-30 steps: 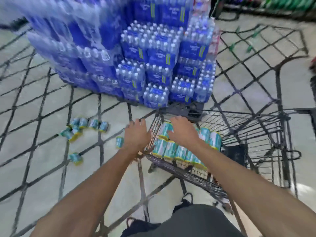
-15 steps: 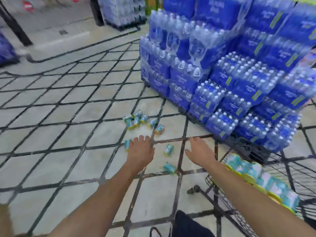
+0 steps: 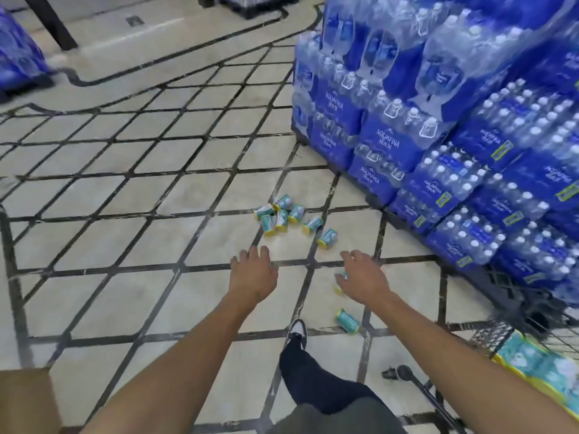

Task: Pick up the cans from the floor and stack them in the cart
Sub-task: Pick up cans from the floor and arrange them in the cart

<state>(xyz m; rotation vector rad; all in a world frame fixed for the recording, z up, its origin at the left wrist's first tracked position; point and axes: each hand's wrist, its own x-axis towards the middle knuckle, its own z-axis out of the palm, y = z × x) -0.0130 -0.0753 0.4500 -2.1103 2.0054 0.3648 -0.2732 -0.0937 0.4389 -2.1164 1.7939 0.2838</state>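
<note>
Several teal-and-yellow cans lie in a cluster [image 3: 279,215] on the tiled floor ahead. One can [image 3: 327,238] lies apart from it, another [image 3: 347,321] nearer my foot, and a third [image 3: 339,280] is partly hidden under my right hand [image 3: 362,278]. My left hand [image 3: 253,270] hovers open, short of the cluster, holding nothing. My right hand also spreads open above the floor. The cart [image 3: 432,394] shows at the lower right, with stacked cans [image 3: 539,368] inside it.
A tall stack of blue water-bottle packs [image 3: 438,126] on a dark pallet fills the right side. My leg and shoe [image 3: 297,332] step forward between my arms. A brown box corner [image 3: 28,399] sits at the lower left. More blue packs [image 3: 18,61] stand far left.
Both hands left the cans in the cart and swung left and down over the floor. The view turned from the cart toward the floor cans, which are closer now.
</note>
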